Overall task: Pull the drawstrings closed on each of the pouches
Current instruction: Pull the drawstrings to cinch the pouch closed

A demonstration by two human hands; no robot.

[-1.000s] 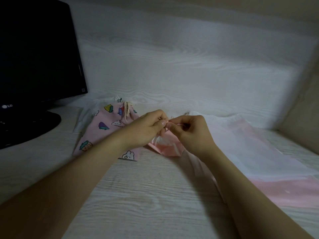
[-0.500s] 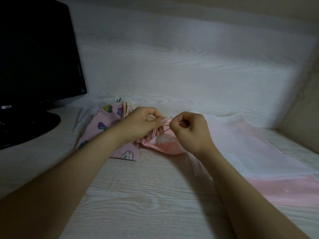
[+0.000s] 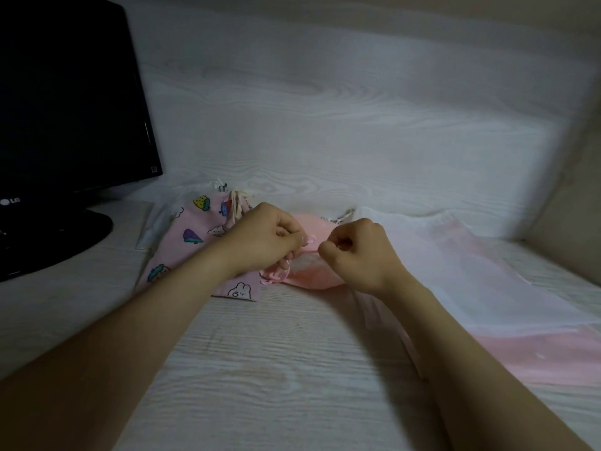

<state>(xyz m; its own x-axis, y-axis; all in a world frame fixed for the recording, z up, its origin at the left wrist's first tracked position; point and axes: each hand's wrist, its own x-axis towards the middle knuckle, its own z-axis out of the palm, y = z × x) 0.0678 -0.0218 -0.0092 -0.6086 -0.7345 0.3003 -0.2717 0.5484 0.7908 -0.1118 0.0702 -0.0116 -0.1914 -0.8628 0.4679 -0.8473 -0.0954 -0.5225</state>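
A small plain pink pouch point(image 3: 309, 275) lies on the table between my hands, its mouth gathered at the left end. My left hand point(image 3: 266, 237) pinches the pouch's thin pink drawstring point(image 3: 310, 242) near the gathered mouth. My right hand point(image 3: 353, 252) is closed on the same drawstring just to the right, knuckles up. A pink pouch printed with fruit and bunnies point(image 3: 195, 242) lies left of it, cinched at the top with a cream cord point(image 3: 235, 205). A large sheer white and pink pouch point(image 3: 487, 288) lies flat to the right.
A black monitor point(image 3: 71, 102) on a round base point(image 3: 48, 242) stands at the left. A white wood-grain wall panel point(image 3: 325, 125) closes the back, and a beige side wall point(image 3: 572, 196) the right. The white wood-grain tabletop point(image 3: 276, 369) extends toward me.
My hands have drawn slightly apart with the string between them. The small pink pouch's mouth has bunched tighter at the left, and its body has shifted down-left.
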